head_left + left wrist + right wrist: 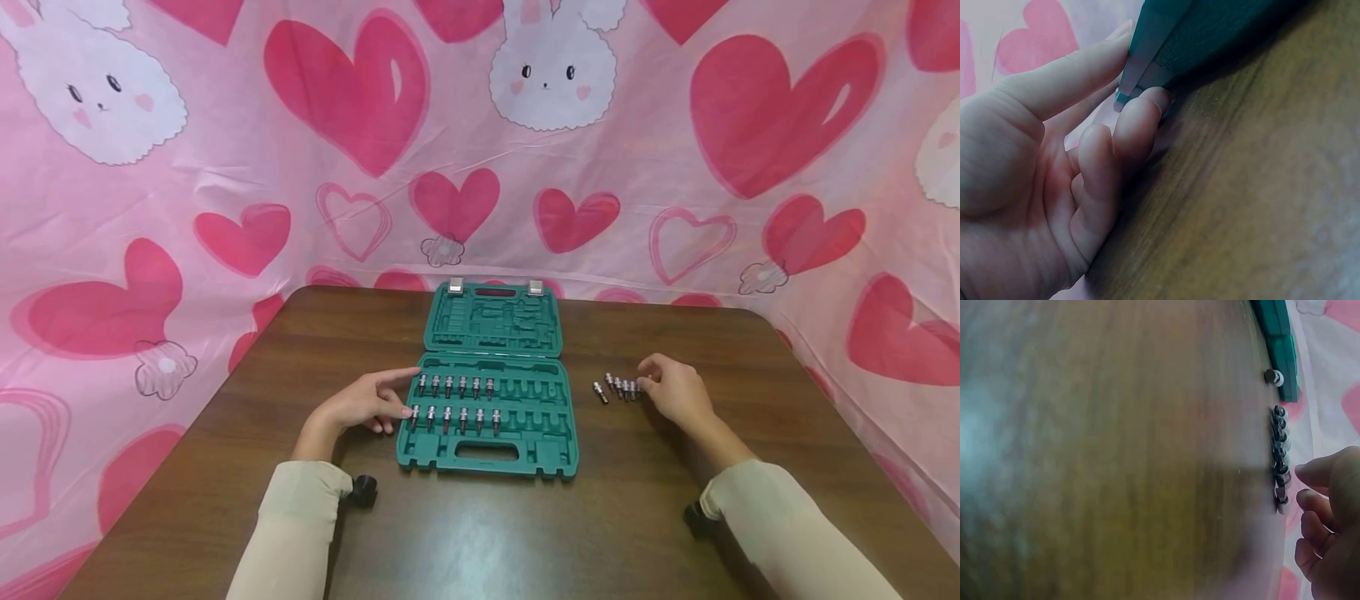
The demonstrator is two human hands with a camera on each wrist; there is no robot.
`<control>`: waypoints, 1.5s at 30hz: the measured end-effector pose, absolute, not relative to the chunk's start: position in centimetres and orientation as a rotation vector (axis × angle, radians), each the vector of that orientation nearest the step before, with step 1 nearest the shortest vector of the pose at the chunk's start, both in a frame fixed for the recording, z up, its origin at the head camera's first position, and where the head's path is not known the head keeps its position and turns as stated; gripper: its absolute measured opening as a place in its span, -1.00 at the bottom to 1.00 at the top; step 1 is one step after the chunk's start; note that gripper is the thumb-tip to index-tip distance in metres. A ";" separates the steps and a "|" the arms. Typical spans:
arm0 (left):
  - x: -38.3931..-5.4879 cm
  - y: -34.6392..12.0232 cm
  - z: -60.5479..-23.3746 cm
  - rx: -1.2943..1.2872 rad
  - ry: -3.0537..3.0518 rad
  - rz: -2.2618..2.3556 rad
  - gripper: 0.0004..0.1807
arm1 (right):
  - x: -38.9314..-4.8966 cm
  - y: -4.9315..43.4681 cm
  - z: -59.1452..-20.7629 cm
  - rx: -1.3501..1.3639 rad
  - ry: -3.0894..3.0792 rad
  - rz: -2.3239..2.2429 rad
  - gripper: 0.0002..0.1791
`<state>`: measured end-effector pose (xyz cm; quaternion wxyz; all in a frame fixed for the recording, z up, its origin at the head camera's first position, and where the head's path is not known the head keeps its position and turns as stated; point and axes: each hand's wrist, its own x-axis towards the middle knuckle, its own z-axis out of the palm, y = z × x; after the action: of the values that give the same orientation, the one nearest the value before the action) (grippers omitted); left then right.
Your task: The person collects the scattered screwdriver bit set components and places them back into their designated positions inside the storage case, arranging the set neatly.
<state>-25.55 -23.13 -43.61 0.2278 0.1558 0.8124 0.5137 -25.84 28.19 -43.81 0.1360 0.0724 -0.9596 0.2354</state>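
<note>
A green socket case [491, 400] lies unfolded on the table, its lid [492, 317] tipped back behind the lower tray. Two rows of silver bit sockets [462, 417] fill the left part of the tray; the slots to their right are bare. My left hand [363, 400] holds the case's left edge, thumb near the front row and index finger at the hinge side. In the left wrist view, its other fingers curl against the case wall. Beside a small group of loose bit sockets [619, 387], my right hand [677, 392] hovers with bent fingers and thumb close to the rightmost one.
The brown wooden table [480, 533] extends to both sides and in front of the case. A pink cloth with hearts and rabbits [480, 150] hangs behind and around it. One loose bit socket [600, 392] lies slightly apart, nearest the case.
</note>
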 end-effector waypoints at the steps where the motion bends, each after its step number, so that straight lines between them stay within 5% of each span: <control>1: -25.5 -23.1 -43.6 0.430 2.239 1.415 -0.20 | -25.8 28.2 -43.8 0.206 -2.776 0.685 -0.87; 45: -25.7 -23.1 -44.0 0.414 2.246 1.413 -0.21 | -26.5 29.4 -43.9 0.174 -2.899 0.651 -0.82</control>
<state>-25.66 -23.11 -43.95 0.2261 0.1503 0.8146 0.5126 -26.51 29.44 -43.95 0.0827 0.0581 -0.9707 0.2178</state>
